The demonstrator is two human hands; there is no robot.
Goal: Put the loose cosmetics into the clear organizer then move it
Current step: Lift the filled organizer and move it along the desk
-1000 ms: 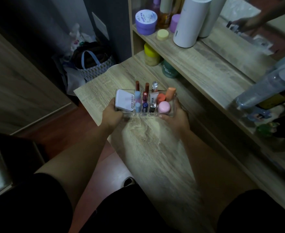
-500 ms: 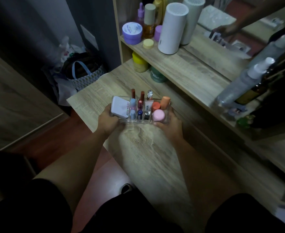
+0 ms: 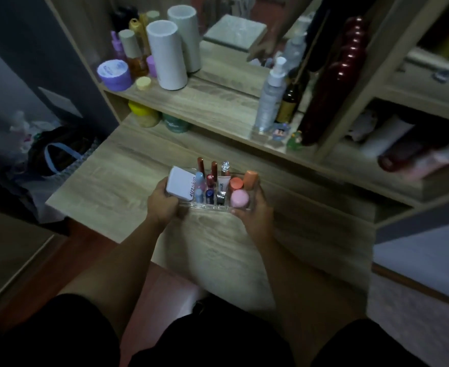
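The clear organizer (image 3: 253, 193) is over the wooden desk (image 3: 128, 178), held between both hands. My left hand (image 3: 162, 205) grips its left end, and my right hand (image 3: 254, 215) grips its right end. Inside stand a white compact box (image 3: 179, 185), several lipsticks and tubes (image 3: 210, 181), an orange-capped jar (image 3: 236, 183), an orange tube (image 3: 250, 179) and a pink round jar (image 3: 239, 198). Whether the organizer touches the desk I cannot tell.
A shelf (image 3: 212, 104) above the desk holds a white cylinder (image 3: 166, 55), a purple jar (image 3: 113, 74), bottles and a clear spray bottle (image 3: 271, 96). A yellow jar (image 3: 142, 115) and a teal jar (image 3: 174, 123) sit under it. A mirror (image 3: 244, 35) stands behind; a bag (image 3: 59, 152) lies left.
The organizer stays gripped in both hands. My view has tilted upward and to the right, so more of the shelf, mirror and right-hand cubbies shows.
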